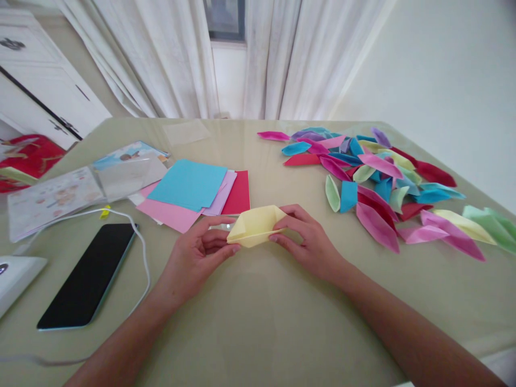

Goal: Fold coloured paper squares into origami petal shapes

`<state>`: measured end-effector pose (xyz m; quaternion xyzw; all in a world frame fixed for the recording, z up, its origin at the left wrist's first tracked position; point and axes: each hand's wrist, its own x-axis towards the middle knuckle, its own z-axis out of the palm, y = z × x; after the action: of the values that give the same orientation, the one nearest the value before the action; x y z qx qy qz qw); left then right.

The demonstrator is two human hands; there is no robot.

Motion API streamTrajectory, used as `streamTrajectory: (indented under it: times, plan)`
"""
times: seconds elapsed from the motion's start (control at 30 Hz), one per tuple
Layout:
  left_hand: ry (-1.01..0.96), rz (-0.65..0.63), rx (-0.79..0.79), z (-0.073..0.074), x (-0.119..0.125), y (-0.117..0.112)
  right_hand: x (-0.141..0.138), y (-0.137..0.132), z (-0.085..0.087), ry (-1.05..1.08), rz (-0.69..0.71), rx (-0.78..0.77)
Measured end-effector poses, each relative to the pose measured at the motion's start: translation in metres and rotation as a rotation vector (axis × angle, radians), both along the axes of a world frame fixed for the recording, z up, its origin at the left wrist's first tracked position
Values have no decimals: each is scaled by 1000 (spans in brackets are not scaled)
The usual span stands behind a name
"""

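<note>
I see left hand (193, 255) and right hand (312, 242), fingers pinched on opposite ends of a yellow folded paper (257, 223), over the table (250, 317). Coloured sheets (187, 184), I note, lie just beyond it.

Pinching from either side

The left forearm (135, 330) slants in from the lower left, the right forearm (397, 312) from the lower right, both bare. The left hand (193, 252) turns inward, thumb (223, 255) stretched below, index finger (212, 221) extended above, the other fingers curled between. The right hand (310, 242) faces it, thumb low, fingers bent over in a close pinch. The hands are apart, near each other.
</note>
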<state>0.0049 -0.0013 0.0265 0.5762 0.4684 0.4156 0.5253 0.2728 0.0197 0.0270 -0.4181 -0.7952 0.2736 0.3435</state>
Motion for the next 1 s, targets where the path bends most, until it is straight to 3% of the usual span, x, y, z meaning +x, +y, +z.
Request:
streamTrajectory:
  times: [0.17,0.4,0.6,0.8,1.0]
  plan:
    - [48,-54,203,-2,-4,1,1,3,0,39,12,-72]
    - [156,-26,219,-1,-6,2,2,2,0,43,58,-70]
    - [204,-17,329,-1,-6,2,1,2,0,30,65,-80]
    - [325,0,476,-3,1,-3,-2,-6,1,-173,-12,111]
    - [381,-98,613,-5,13,-16,-13,-22,7,-246,93,274]
